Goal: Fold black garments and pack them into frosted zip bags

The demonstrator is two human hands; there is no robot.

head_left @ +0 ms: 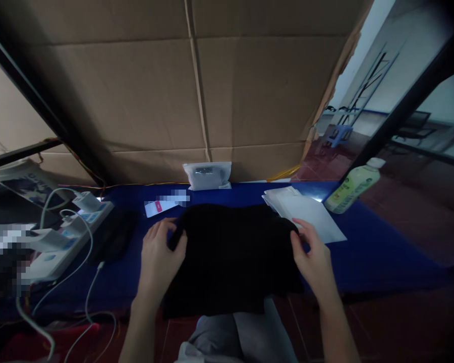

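Observation:
A black piece of cloth (230, 257) spreads between my two hands, partly over the blue table and hanging past its front edge above my lap. My left hand (162, 247) pinches the cloth at its upper left corner, thumb against fingers. At the upper right corner, my right hand (310, 247) grips it the same way. The cloth is so dark that its folds and exact kind cannot be made out. Just beyond its right side lie white paper-like sheets or envelopes (306, 214), partly covered by the cloth.
A phone (162, 205) and a clear zip pouch (208, 176) sit behind the cloth. To the right stands a tilted-looking bottle (355, 185). A white power strip (70, 242) with plugs and cables occupies the left. Cardboard (144, 96) walls the back of the blue table (386, 247).

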